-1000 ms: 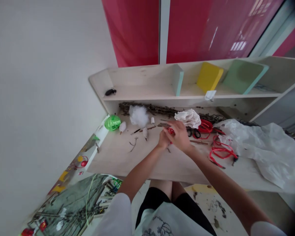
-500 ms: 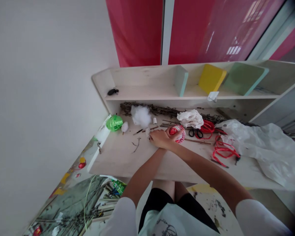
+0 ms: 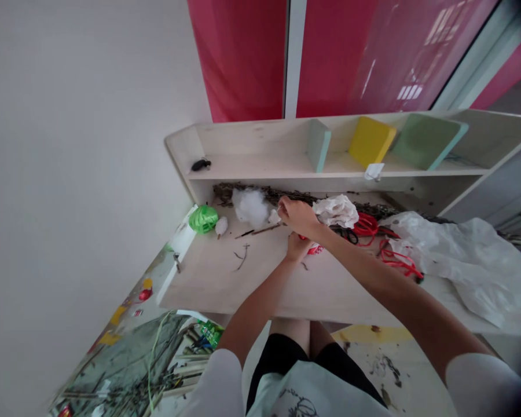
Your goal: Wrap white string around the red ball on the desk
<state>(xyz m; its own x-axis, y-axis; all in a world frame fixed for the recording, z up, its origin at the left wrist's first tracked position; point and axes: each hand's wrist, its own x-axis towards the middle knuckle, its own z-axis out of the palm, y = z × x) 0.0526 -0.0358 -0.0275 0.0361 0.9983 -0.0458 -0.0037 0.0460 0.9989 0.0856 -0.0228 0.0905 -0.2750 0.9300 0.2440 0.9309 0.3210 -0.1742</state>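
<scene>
My left hand (image 3: 296,247) rests on the pale wooden table (image 3: 226,284), closed against a red-and-white spool (image 3: 316,250) that is mostly hidden under my right wrist. My right hand (image 3: 298,215) reaches across above it to the back of the table. Its fingers are pinched together beside a small white piece (image 3: 272,217) at the edge of a white cotton tuft (image 3: 247,205). What the fingertips grip is too small to make out. A thin stick (image 3: 260,230) lies just below that hand.
A green ribbon ball (image 3: 202,219) sits at the left; a bent twig (image 3: 243,256) lies loose. Crumpled white paper (image 3: 336,209), red scissors (image 3: 365,225), red cord (image 3: 395,262) and a white plastic bag (image 3: 464,255) lie to the right. Dry twigs (image 3: 226,191) line the back under a shelf (image 3: 264,172).
My right hand left the spool and moved up and left to the cotton tuft. My left hand shifted right onto the spool, which now sits lower on the table.
</scene>
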